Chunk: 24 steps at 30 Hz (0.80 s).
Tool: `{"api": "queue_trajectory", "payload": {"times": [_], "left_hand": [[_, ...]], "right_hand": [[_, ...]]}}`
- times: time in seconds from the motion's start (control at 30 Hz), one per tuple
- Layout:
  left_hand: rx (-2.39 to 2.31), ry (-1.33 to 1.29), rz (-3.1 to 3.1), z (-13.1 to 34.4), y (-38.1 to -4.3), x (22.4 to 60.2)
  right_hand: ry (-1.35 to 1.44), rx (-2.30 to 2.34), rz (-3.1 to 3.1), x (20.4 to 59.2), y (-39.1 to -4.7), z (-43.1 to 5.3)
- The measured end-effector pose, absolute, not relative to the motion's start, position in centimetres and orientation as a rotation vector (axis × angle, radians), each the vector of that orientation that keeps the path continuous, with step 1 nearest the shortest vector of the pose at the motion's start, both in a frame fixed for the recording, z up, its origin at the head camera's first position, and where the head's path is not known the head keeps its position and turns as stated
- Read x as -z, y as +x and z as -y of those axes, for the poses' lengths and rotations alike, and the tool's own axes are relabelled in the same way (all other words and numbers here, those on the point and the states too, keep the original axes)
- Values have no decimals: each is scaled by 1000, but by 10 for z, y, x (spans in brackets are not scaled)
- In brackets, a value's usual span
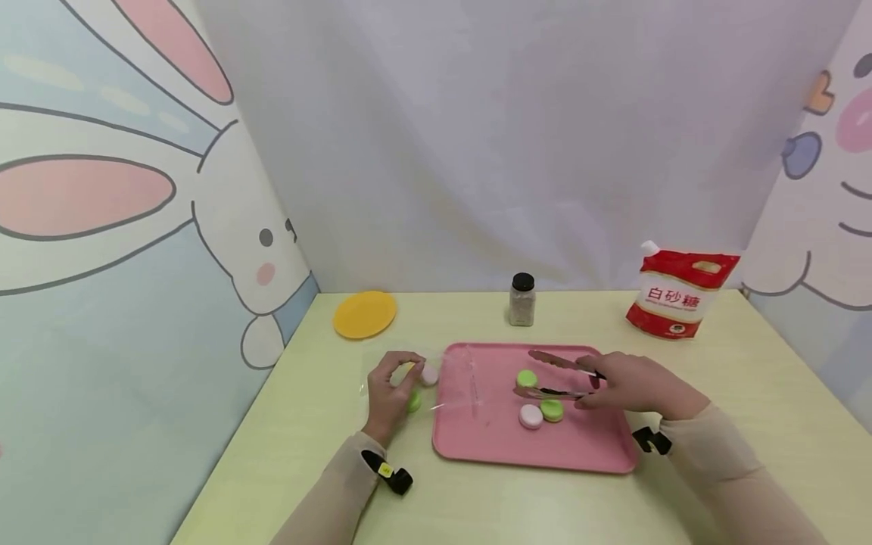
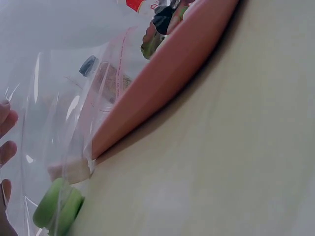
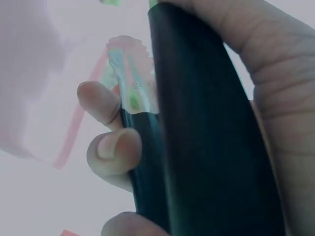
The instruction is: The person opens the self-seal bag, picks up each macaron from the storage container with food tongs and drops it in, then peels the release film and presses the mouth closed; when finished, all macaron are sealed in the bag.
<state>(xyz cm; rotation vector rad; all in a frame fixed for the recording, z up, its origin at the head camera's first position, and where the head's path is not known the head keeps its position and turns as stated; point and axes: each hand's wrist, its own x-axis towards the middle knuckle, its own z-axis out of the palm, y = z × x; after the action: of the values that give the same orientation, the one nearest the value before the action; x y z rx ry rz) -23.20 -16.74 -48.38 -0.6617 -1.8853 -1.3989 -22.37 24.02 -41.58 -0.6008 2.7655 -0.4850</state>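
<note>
My left hand [image 1: 390,393] pinches a clear plastic bag [image 1: 458,386] whose mouth lies over the left side of a pink tray [image 1: 490,446]. Inside the bag are a green macaron [image 2: 55,209] and a pale pink macaron [image 1: 429,375]. My right hand [image 1: 633,384] grips black-handled metal tongs [image 1: 555,393], their arms spread apart above the tray. A green macaron [image 1: 527,378] shows between the tong tips. Closer to me on the tray, a pale pink macaron [image 1: 530,416] sits beside another green macaron [image 1: 552,411].
A yellow plate [image 1: 364,315] lies at the back left of the table [image 1: 272,469]. Behind the tray stands a black-lidded jar [image 1: 522,301]. A red and white sugar pouch [image 1: 677,297] stands at the back right, near the curtain wall [image 1: 477,151].
</note>
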Motion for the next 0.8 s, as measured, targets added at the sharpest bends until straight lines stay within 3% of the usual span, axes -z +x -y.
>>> {"api": "queue_trajectory", "payload": {"times": [0.8], "left_hand": [[1404, -679, 1882, 170, -232, 486]], "right_hand": [[-570, 466, -2760, 421, -226, -239]]}}
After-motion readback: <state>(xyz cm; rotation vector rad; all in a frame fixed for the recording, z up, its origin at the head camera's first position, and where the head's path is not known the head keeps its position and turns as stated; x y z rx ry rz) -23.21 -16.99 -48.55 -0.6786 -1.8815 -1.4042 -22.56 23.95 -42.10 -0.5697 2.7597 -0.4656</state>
